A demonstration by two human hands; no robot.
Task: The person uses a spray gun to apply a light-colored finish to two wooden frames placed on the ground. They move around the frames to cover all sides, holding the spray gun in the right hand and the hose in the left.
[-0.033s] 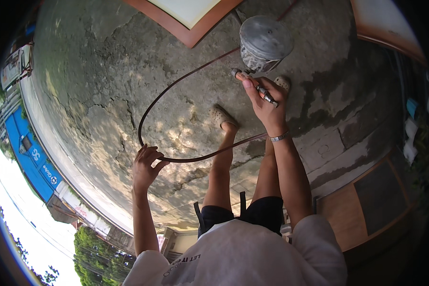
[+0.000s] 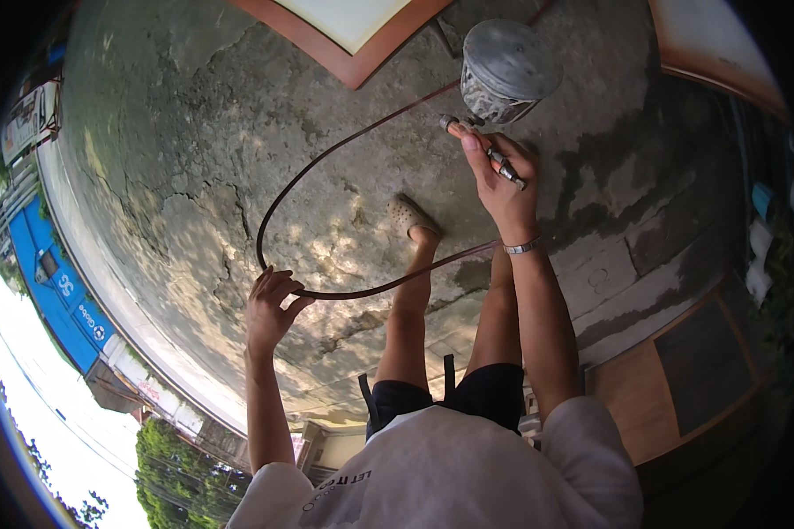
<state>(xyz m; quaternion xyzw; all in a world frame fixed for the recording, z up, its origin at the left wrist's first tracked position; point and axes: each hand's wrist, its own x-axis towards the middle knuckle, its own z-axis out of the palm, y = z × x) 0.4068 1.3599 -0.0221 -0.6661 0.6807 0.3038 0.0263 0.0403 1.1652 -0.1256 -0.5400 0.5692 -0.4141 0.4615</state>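
Note:
My right hand [image 2: 506,176] is closed around a paint spray gun [image 2: 455,125], with its metal coupler jutting out past the fist. A grey, paint-smeared cup [image 2: 512,66] with a lid is joined to the gun on its far side. Off to the left, my left hand [image 2: 273,304] pinches a dark reddish-brown hose [image 2: 362,293] between thumb and fingers. The hose curves in a wide loop, one side running behind the cup, the other toward my right wrist, where the forearm hides it.
A panel with a reddish-brown border [image 2: 353,66] and pale middle reaches in at the top. A second framed panel [image 2: 723,62] stands at the top right. Below lies cracked, stained concrete [image 2: 185,150]. A brown board [image 2: 635,379] lies at the lower right; my clogs [image 2: 412,216] are underfoot.
My right hand, with the spray gun and its cup, has shifted a little to the right and slightly away. My left hand stays in place on the hose.

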